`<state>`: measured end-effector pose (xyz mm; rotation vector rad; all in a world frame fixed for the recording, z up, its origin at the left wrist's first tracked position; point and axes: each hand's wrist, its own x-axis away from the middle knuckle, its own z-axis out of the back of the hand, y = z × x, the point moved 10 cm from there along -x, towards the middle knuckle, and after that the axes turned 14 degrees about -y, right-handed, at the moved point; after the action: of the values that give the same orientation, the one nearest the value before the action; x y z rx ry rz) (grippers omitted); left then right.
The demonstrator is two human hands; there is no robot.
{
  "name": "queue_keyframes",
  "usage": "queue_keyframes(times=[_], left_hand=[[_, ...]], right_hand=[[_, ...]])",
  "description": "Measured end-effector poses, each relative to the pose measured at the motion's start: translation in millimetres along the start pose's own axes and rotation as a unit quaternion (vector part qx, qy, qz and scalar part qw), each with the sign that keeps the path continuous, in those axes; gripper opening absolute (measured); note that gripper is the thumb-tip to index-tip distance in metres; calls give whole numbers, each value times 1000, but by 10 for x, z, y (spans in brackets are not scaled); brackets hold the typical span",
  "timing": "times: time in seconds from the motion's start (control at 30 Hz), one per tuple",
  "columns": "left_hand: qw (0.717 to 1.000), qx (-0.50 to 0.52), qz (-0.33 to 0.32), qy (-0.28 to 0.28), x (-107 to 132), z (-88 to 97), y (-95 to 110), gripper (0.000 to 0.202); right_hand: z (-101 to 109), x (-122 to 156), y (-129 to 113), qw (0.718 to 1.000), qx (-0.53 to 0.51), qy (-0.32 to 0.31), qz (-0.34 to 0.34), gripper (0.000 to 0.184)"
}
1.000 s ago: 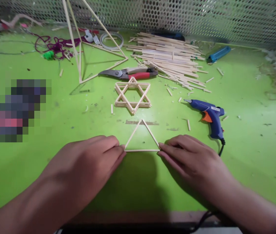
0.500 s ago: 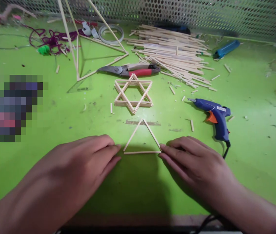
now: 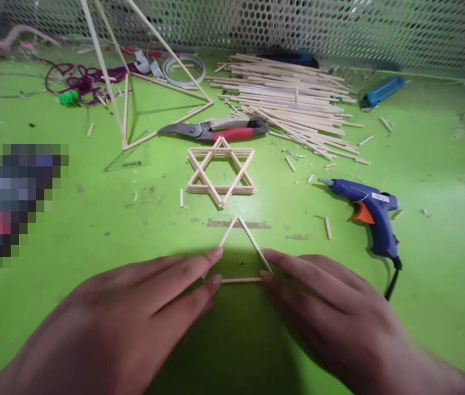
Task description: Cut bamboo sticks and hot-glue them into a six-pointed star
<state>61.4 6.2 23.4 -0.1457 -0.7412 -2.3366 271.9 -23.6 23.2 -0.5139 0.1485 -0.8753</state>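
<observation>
Three thin wooden sticks form a small triangle (image 3: 252,241) lying flat on the green table, its tip pointing away from me. My left hand (image 3: 142,307) is at the lower left corner, index finger on the slanted stick and thumb on the bottom stick (image 3: 240,281). At the lower right corner, my right hand (image 3: 331,307) pinches the sticks between index finger and thumb. Fingertips partly hide both lower corners. Just beyond the triangle lies a six-pointed star (image 3: 221,189) built of layered sticks.
A blue glue gun (image 3: 374,211) lies at right, its cable running toward me. Red-handled pruning shears (image 3: 232,133) lie behind the star, near a pile of sticks (image 3: 294,99). A tall stick frame (image 3: 103,71) stands back left. Also there are a tape roll (image 3: 166,71) and blue cutter (image 3: 384,92).
My left hand has moved right onto the triangle's left corner. My right index finger and thumb have spread along the right corner's sticks. The view has tilted slightly, so things appear lower.
</observation>
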Motion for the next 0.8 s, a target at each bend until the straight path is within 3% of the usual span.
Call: queue_keyframes(times=[0.1, 0.33, 0.6, 0.8], left_hand=[[997, -53, -44, -31, 50, -143, 47, 60], [997, -63, -32, -17, 110, -256, -10, 64], [997, -47, -56, -5, 95, -197, 7, 66], [997, -51, -48, -17, 38, -188, 53, 65]], right_hand=[[-63, -11, -4, 999, -1, -29, 17, 46], [-79, 0, 56, 1000, 16, -6, -12, 45], [-69, -8, 59, 1000, 5, -11, -19, 43], [31, -59, -27, 999, -20, -32, 21, 48]])
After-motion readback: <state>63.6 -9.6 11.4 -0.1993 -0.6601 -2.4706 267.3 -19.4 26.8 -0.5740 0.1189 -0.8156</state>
